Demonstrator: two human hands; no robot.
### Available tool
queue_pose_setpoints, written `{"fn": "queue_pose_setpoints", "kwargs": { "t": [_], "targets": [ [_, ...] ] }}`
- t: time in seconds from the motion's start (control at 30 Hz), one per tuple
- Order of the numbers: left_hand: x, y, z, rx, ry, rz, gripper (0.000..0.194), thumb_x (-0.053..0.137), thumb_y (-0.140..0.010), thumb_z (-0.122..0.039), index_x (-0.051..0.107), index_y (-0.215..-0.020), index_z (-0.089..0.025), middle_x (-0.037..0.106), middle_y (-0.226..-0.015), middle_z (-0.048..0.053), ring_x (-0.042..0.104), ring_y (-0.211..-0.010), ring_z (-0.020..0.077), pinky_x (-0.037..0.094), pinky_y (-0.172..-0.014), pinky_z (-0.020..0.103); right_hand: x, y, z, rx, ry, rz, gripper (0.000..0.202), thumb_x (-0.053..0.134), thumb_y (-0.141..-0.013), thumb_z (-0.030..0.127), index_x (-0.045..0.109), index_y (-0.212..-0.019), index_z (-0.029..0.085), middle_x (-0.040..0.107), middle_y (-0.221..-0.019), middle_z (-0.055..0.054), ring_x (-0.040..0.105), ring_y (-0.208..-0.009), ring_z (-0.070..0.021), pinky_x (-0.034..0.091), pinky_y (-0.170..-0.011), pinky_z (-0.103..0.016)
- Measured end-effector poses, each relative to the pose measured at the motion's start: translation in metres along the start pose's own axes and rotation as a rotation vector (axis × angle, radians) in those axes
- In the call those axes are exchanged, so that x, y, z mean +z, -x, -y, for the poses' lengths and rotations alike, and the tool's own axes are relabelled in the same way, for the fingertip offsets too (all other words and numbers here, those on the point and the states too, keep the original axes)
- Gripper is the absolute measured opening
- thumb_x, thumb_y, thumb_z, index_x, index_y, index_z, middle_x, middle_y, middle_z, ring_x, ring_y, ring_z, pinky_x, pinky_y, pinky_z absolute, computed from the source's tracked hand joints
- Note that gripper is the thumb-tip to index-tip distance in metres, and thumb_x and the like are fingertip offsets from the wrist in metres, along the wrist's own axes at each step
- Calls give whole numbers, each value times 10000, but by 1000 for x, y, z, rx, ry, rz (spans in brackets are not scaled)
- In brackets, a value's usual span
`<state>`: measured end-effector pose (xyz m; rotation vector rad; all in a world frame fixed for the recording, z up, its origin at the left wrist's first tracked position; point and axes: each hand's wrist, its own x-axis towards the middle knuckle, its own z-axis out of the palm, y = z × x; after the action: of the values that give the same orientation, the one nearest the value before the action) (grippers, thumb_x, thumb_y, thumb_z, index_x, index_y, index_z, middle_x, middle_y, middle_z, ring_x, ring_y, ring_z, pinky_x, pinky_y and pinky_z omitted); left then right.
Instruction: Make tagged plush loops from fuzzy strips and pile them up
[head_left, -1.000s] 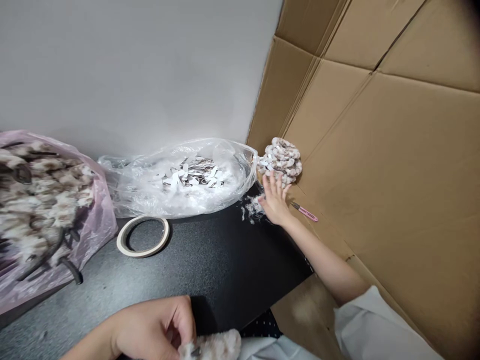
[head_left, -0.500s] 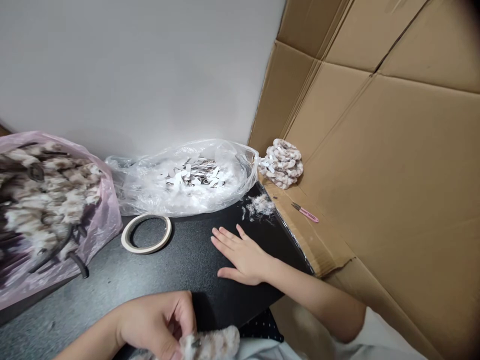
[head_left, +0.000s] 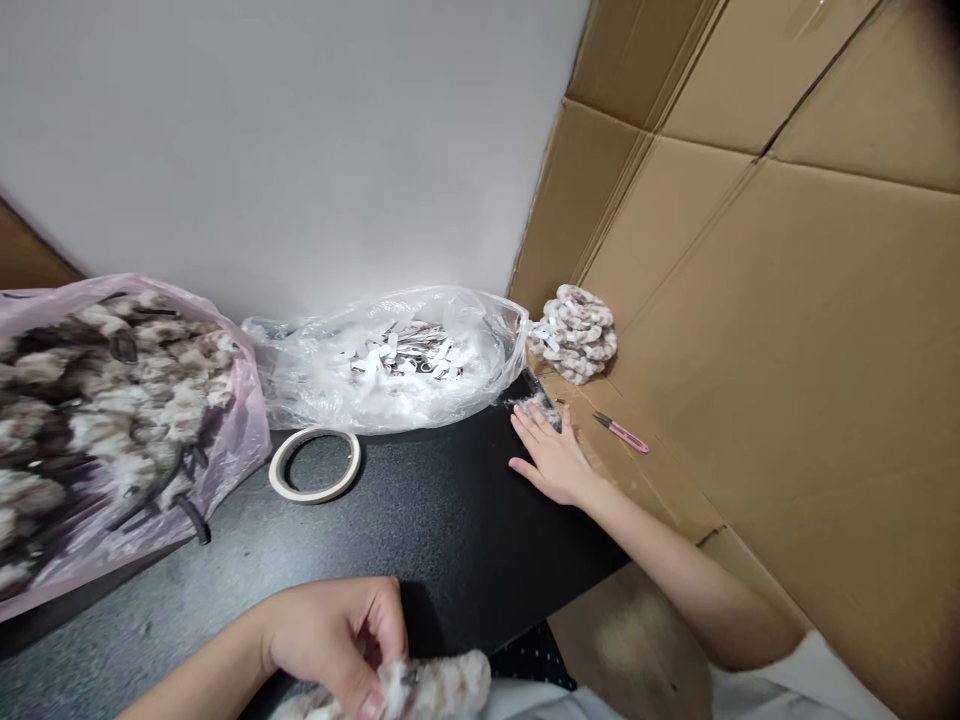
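Observation:
Closed round a fluffy beige-and-white striped plush piece (head_left: 454, 683) is my left hand (head_left: 349, 640), low in the view at the table's front edge. A small dark bit shows on the piece beside my thumb; its lower part runs out of view. My right hand (head_left: 551, 455) lies open and flat with spread fingers at the right side of the black table (head_left: 442, 530). Its fingertips touch a small heap of loose fluff (head_left: 546, 408), partly covering it. Just right of this hand, pink-handled thread snips (head_left: 622, 433) lie on the cardboard.
A pink plastic bag (head_left: 251, 400) full of fluffy pieces with dark tubes stands at left. Beside it are a tape roll (head_left: 315, 466) and a clear bag (head_left: 337, 405) holding white-and-dark strips. A stack of fluffy pieces (head_left: 581, 335) rests against the cardboard wall (head_left: 810, 330).
My right hand has moved away from me and to the right, from the middle of the table to the fluff. My left hand still holds the plush piece. The view has shifted slightly.

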<state>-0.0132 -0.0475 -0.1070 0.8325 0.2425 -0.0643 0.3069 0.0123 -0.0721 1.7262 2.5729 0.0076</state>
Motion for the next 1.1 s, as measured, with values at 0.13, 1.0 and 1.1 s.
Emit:
{"fn": "queue_pose_setpoints", "kwargs": {
  "t": [0.13, 1.0, 1.1],
  "targets": [
    [1, -1, -4, 44, -33, 20, 189, 829, -671, -245, 786, -762, -86, 771, -766, 114, 735, -621, 204, 545, -486, 185, -3, -17, 30, -79, -34, -34, 701, 167, -972, 580, 240, -1510, 137, 211, -1581, -104, 87, -1486, -270, -43, -1131, -660],
    [13, -1, -17, -115, -55, -61, 362, 896, -537, -379, 795, -726, -87, 760, -684, 98, 618, -452, 100, 511, -450, 117, -21, -35, 16, 177, -3, -13, 707, 123, -976, 541, 362, -1462, 87, 365, -1517, -138, -2, -1487, -289, -167, -1071, -682],
    [12, -1, -18, -112, -48, -62, 350, 891, -544, -382, 796, -722, -96, 759, -678, 93, 629, -463, 112, 518, -451, 131, -24, -50, 13, 159, -35, 10, 689, 115, -978, 530, 331, -1478, 108, 312, -1546, -110, -7, -1488, -277, -147, -1073, -690]
  ]
}}
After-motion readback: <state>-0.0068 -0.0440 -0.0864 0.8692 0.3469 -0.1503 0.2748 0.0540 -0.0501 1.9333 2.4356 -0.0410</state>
